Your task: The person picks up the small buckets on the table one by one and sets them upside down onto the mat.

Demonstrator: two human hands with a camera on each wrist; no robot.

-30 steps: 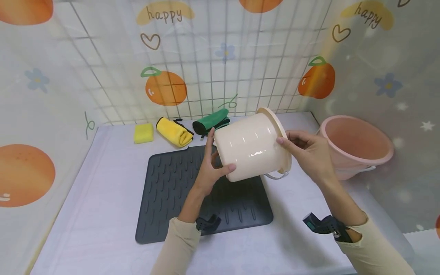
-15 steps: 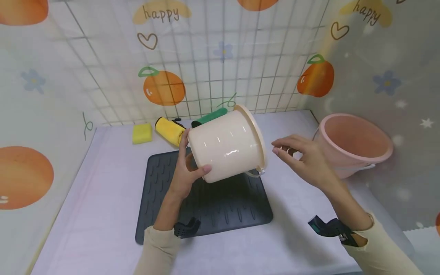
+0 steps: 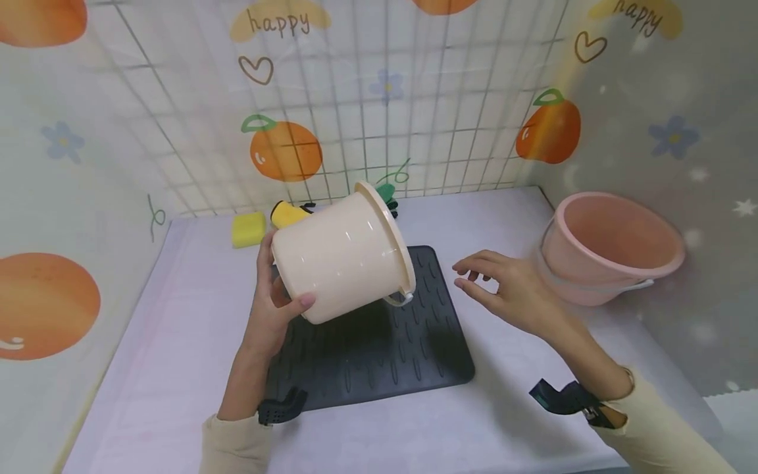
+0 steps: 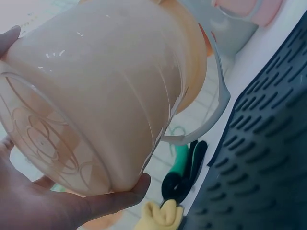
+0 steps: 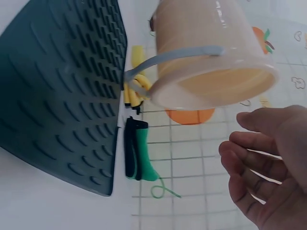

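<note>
My left hand (image 3: 269, 316) grips a cream bucket (image 3: 346, 257) by its base end, thumb on the near side, fingers at the far side. The bucket is tilted on its side above the dark ribbed mat (image 3: 379, 355), its mouth facing right. Its handle (image 5: 177, 55) hangs at the rim in the right wrist view. The left wrist view shows the patterned bucket bottom (image 4: 45, 139) beside my left hand (image 4: 43, 201). My right hand (image 3: 509, 289) is apart from the bucket, to its right, fingers loosely bent and holding nothing.
A pink bucket (image 3: 610, 243) stands at the right. Along the back lie a yellow sponge (image 3: 249, 230), a rolled yellow cloth (image 3: 287, 214) and a green cloth (image 3: 386, 192), both partly hidden by the cream bucket. A grid with a printed curtain rises behind them.
My left hand has carried the cream bucket leftward. My right hand has let go of its rim and moved slightly down, leaving a gap between them.
</note>
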